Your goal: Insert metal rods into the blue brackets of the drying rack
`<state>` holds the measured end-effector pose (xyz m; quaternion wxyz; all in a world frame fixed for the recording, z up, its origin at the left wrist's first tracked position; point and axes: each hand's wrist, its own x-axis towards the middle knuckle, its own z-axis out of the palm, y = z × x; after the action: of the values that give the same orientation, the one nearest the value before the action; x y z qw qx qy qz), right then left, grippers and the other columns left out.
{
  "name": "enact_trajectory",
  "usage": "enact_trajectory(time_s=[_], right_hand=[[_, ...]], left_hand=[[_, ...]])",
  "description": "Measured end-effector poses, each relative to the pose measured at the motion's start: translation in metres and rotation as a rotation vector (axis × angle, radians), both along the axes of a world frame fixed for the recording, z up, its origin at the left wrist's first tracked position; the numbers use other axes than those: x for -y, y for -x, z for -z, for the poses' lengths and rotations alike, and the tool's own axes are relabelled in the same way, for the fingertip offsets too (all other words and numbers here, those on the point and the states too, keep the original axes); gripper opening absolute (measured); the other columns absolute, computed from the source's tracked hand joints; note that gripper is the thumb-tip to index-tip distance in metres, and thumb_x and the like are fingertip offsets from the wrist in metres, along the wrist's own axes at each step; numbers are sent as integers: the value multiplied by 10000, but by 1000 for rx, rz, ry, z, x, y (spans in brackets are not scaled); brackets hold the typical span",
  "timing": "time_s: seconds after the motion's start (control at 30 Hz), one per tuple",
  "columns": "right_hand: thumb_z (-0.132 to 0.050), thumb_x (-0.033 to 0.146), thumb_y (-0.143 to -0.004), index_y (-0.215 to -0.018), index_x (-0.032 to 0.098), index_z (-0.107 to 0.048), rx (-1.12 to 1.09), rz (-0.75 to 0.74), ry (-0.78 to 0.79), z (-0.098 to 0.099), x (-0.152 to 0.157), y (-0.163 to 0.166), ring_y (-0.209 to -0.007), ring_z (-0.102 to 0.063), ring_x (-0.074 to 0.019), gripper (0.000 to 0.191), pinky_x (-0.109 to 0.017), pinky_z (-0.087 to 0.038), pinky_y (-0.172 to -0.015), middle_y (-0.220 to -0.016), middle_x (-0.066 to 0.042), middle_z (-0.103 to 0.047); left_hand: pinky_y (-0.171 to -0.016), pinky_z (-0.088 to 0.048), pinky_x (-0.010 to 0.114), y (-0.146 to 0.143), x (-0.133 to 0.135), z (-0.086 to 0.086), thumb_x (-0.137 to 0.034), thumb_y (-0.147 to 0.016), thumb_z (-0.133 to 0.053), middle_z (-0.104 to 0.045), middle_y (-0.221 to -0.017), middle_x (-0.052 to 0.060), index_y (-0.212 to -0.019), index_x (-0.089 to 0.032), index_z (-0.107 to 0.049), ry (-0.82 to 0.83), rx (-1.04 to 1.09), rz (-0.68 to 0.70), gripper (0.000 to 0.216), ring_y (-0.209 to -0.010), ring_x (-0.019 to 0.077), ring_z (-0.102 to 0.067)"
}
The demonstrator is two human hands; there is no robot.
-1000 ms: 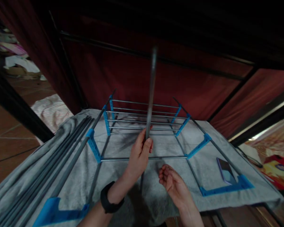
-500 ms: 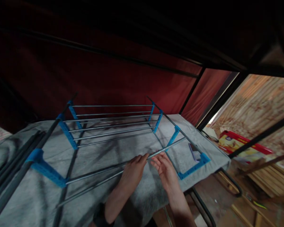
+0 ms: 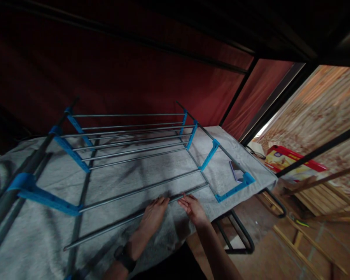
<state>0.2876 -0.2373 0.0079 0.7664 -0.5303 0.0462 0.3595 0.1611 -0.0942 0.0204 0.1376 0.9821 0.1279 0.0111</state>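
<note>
"Where is the loose metal rod [image 3: 113, 225]?"
"It crosses the near part of the blue-jointed rack [image 3: 137, 152], above the grey cloth [image 3: 163, 175]."
"And the hands?"
"The left hand [image 3: 156, 212] is closed around its middle. The right hand [image 3: 193, 209] touches it with fingertips; whether these pinch, one cannot tell."

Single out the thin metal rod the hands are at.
The frontmost thin rod, with the left hand over it and the right hand at it. Its left end is free; the other thin rods meet blue brackets there.
</note>
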Motion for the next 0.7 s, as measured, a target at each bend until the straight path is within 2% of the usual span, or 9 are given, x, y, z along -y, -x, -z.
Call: enact_trajectory(time_s=[0.13,0.3,0.43,0.57,0.7], right_hand=[[-695,374,-782,-789,233,-642,-34,-103,107,2,4,-3,-827,-718,-241,150,-435,-575,-875,-767,-33,-731],[-596,407,-822,-814,212,-698,-24,-280,277,-9,13,-12,-786,-715,-217,220,-386,-582,-815,-917,-107,-777],[-624,442,-780,-874,209,-727,-3,-391,366,-9,28,-14,-805,-731,-227,272,-390,-588,-818,-975,-124,-788],[-722,511,-713,-968,180,-730,35,-400,366,4,41,-18,-919,-754,-272,418,-429,-586,-878,-1050,-166,-779],[-752,551,-696,-939,211,-750,84,-409,372,13,44,-21,-917,-762,-292,417,-448,-592,-867,-1064,-194,-768]], left_hand=[[-982,-514,386,3,1,2,-23,-926,-338,-709,-1221,141,-1308,-162,-655,24,-33,-8,515,-1122,249,-676],[-987,-498,382,-4,6,4,-36,-932,-372,-701,-1202,139,-1270,-174,-668,65,-7,-1,470,-1124,243,-660],[-989,-483,365,-5,16,-1,-12,-916,-401,-693,-1167,116,-1204,-175,-674,78,-2,-25,430,-1119,227,-641],[-968,-484,375,-3,23,-2,-30,-923,-431,-670,-1172,129,-1136,-150,-671,97,12,13,342,-1109,236,-618],[-962,-483,379,-1,26,3,-30,-912,-452,-665,-1111,133,-1083,-123,-662,70,85,-19,286,-1074,244,-614]])
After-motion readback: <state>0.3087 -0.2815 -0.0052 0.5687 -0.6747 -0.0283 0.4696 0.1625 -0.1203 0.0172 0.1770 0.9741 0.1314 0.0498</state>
